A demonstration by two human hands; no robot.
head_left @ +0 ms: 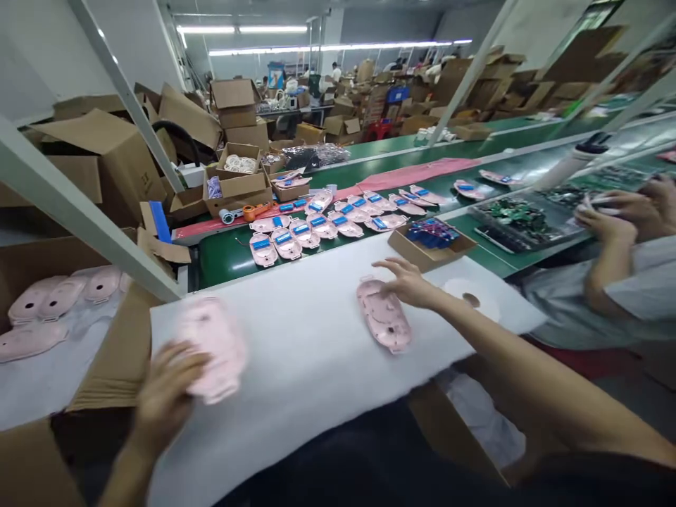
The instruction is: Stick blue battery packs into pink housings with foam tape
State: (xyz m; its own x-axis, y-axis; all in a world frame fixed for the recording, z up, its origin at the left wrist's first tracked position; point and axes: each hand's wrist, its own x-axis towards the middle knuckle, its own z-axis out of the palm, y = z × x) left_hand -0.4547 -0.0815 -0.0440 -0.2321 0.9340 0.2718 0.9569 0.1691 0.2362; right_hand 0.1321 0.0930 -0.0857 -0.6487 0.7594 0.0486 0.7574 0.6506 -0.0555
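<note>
My left hand grips a pink plastic housing shell by its near edge, over the left part of the white-covered work surface; both are a little blurred. A second pink shell lies on the white sheet with its hollow side up. Over its upper right edge is my right hand, fingers spread and fingertips at or just above the rim. Behind the sheet, several pink shells with blue battery packs sit on the green belt. An open carton of blue packs stands beyond my right hand.
A large carton with more pink shells stands at left, beside a slanted white post. A roll of white tape lies at right. Farther right, a co-worker's hands are near a tray of circuit boards.
</note>
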